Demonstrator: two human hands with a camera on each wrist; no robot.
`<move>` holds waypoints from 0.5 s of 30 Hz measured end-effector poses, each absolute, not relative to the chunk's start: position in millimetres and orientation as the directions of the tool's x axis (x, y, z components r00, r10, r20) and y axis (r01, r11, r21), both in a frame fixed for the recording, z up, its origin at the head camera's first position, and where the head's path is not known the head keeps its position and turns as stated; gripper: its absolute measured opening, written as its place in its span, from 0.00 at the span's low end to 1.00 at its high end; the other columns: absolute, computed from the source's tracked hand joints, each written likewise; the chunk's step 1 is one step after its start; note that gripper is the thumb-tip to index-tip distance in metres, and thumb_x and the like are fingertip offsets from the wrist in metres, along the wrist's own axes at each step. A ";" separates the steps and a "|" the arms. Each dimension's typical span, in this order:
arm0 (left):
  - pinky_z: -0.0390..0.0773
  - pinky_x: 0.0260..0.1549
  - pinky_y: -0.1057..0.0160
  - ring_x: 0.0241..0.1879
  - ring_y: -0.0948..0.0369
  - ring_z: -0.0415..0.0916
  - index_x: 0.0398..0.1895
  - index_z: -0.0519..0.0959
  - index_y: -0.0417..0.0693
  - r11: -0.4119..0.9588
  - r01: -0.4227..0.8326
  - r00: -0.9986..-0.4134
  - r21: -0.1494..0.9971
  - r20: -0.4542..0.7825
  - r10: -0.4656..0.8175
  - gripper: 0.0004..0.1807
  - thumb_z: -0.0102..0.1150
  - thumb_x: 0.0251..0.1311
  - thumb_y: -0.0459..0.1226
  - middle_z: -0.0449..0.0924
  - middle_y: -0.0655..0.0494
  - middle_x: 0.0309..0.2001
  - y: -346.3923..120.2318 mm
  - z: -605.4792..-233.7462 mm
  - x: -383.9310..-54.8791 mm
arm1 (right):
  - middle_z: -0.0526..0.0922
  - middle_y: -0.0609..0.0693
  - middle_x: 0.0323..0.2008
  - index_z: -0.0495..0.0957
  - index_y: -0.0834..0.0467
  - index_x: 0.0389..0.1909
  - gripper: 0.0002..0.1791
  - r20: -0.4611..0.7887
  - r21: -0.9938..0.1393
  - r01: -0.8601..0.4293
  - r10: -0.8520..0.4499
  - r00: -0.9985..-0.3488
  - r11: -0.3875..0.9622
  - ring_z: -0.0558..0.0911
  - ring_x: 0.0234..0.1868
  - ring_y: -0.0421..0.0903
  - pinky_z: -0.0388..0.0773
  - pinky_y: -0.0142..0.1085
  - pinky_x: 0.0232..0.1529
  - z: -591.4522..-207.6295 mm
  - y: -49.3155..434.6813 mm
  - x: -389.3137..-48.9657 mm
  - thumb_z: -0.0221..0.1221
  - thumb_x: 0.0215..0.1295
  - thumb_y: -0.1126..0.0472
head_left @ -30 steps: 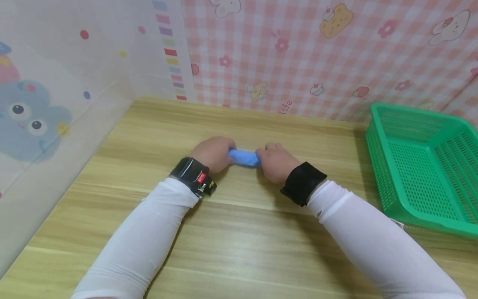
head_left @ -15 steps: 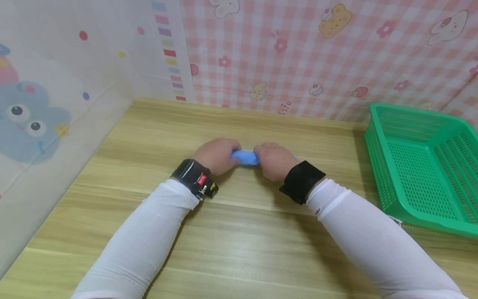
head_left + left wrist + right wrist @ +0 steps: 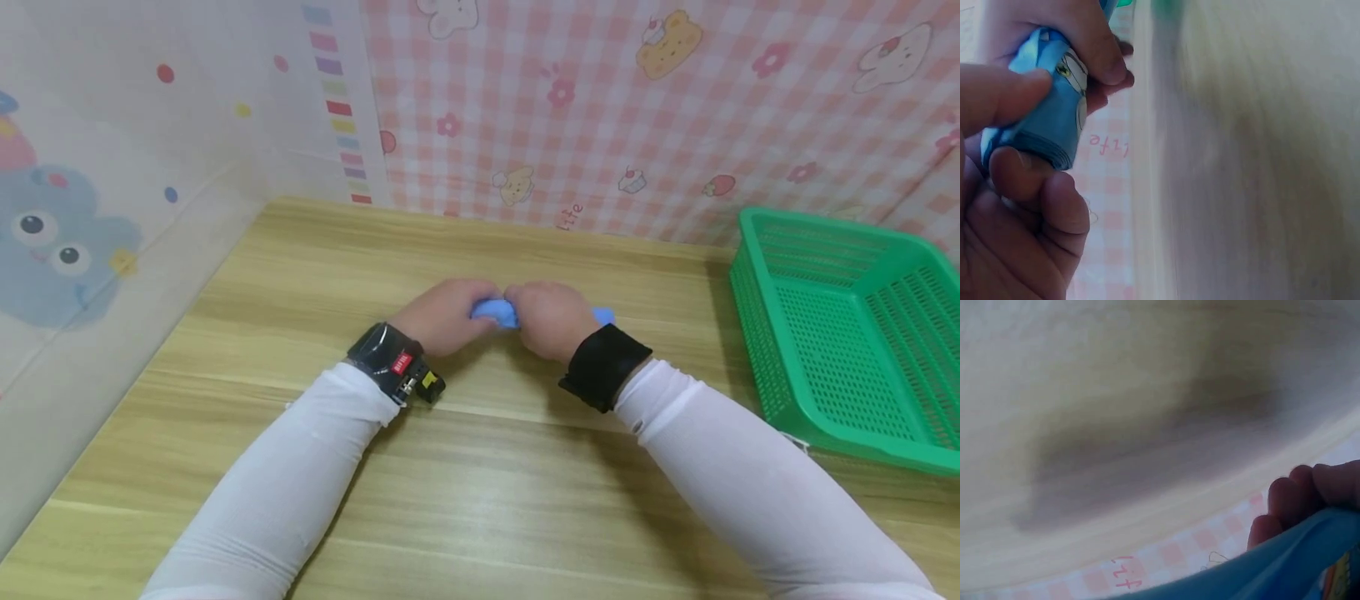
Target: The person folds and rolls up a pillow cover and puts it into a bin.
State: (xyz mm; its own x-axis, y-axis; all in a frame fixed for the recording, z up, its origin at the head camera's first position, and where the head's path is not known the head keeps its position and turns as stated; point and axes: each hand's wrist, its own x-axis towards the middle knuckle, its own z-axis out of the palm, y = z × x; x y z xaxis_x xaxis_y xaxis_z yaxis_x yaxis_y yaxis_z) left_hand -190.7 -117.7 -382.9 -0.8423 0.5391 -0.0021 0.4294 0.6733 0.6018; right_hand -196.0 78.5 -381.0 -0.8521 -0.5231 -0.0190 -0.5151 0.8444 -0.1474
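A blue rolled-up cloth-like bundle (image 3: pixel 494 312) is held between both hands above the wooden table. In the left wrist view the roll (image 3: pixel 1054 119) shows a printed cartoon pattern and layered edges at its near end. My left hand (image 3: pixel 447 317) grips that end, thumb on top and curled fingers beneath. Close beside it, my right hand (image 3: pixel 553 320) wraps round the roll farther along. A bit of blue sticks out past the right hand. In the right wrist view, blue material (image 3: pixel 1254 569) crosses the lower corner below the right fingers (image 3: pixel 1288 500).
A green plastic basket (image 3: pixel 787 367) with perforated walls stands at the right of the wooden table (image 3: pixel 465 483). Behind the table is a pink checked wall covering (image 3: pixel 600 125); a pale one with cartoon prints (image 3: pixel 217 150) lines the left side.
My left hand has shifted right, close to the right hand, so less of the roll shows between them. Blue now shows beyond the right hand. The basket has stayed put.
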 end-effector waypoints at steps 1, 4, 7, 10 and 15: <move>0.81 0.45 0.58 0.36 0.59 0.81 0.54 0.81 0.51 0.661 0.431 -0.840 0.614 0.004 0.543 0.12 0.62 0.73 0.43 0.83 0.57 0.43 -118.1 -383.1 -190.6 | 0.78 0.49 0.31 0.75 0.55 0.34 0.06 -0.021 -0.145 -0.519 -0.527 -0.850 0.843 0.76 0.33 0.48 0.79 0.43 0.38 -379.7 78.8 -195.4 0.61 0.72 0.66; 0.81 0.39 0.58 0.31 0.59 0.80 0.54 0.80 0.52 0.613 0.420 -0.838 0.669 0.026 0.546 0.13 0.62 0.73 0.46 0.82 0.56 0.43 -121.3 -384.2 -191.6 | 0.78 0.49 0.30 0.75 0.55 0.34 0.06 -0.032 -0.144 -0.518 -0.527 -0.849 0.843 0.76 0.32 0.48 0.79 0.43 0.38 -374.8 80.2 -194.7 0.61 0.73 0.65; 0.79 0.39 0.58 0.34 0.58 0.78 0.56 0.80 0.56 0.555 0.381 -0.859 0.739 0.061 0.509 0.15 0.57 0.76 0.51 0.82 0.55 0.45 -128.2 -385.0 -194.4 | 0.79 0.50 0.31 0.76 0.55 0.35 0.06 -0.043 -0.158 -0.501 -0.512 -0.858 0.851 0.76 0.32 0.49 0.78 0.42 0.38 -366.6 81.2 -195.1 0.61 0.74 0.63; 0.76 0.39 0.56 0.38 0.54 0.75 0.59 0.80 0.57 0.502 0.312 -0.903 0.806 0.088 0.420 0.21 0.46 0.80 0.56 0.81 0.52 0.48 -136.2 -386.0 -198.6 | 0.81 0.50 0.33 0.78 0.55 0.38 0.05 -0.056 -0.152 -0.474 -0.486 -0.872 0.867 0.77 0.33 0.49 0.78 0.42 0.40 -356.7 82.4 -196.4 0.62 0.74 0.60; 0.79 0.46 0.53 0.46 0.53 0.78 0.63 0.77 0.53 0.511 0.240 -0.958 0.825 0.116 0.263 0.27 0.39 0.81 0.59 0.83 0.53 0.55 -143.0 -388.4 -204.7 | 0.82 0.52 0.34 0.77 0.56 0.40 0.05 -0.057 -0.140 -0.431 -0.441 -0.895 0.892 0.79 0.31 0.50 0.80 0.43 0.39 -336.2 89.1 -195.4 0.61 0.74 0.59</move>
State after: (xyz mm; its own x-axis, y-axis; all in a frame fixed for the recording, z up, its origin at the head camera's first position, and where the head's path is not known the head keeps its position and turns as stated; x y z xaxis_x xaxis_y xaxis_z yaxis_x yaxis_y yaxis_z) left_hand -204.7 -143.0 -388.4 -0.9578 0.2629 0.1160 0.2403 0.5112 0.8252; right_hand -195.4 89.1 -336.2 -0.8954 -0.4415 -0.0573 -0.4306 0.8916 -0.1399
